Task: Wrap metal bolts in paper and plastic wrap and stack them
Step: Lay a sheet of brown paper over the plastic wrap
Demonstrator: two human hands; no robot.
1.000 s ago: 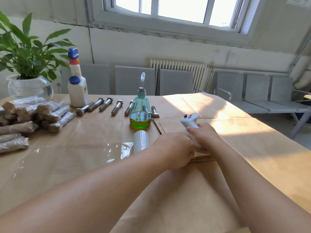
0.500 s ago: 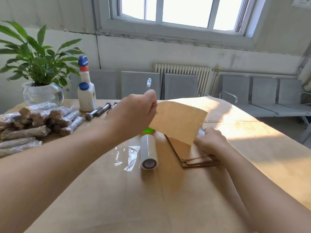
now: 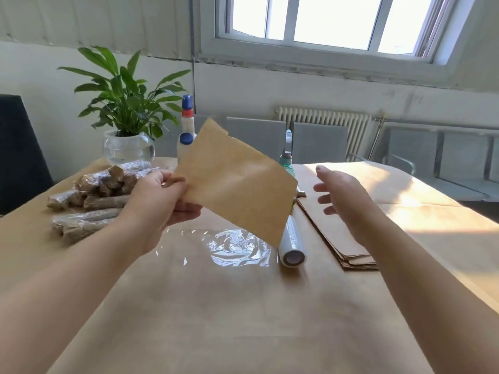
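A: What has the left hand [image 3: 159,197] got?

B: A brown paper sheet [image 3: 237,182], pinched at its left edge between thumb and fingers. It is held up in the air at the centre of the frame, tilted, its lower corner hanging just over the wrap roll [image 3: 291,245].

A: And the right hand [image 3: 343,197]?

B: It hovers right of centre with fingers spread and loose, holding nothing, above the paper stack [image 3: 334,233] lying on the table [image 3: 243,319].

A: Where is the plastic wrap?

B: The roll lies at centre, just left of the stack, with a clear film [image 3: 229,245] pulled out to its left, flat and crinkled on the table.

A: Any finished pieces?

B: A pile of wrapped bolts [image 3: 94,195] sits at the left of the frame, partly behind the left hand. I cannot see bare bolts.

A: What stands further back?

B: A plant [image 3: 127,103] in a glass bowl at upper left, a white bottle [image 3: 186,130] with blue caps beside it, and a green spray bottle [image 3: 286,157] peeking out behind the sheet.
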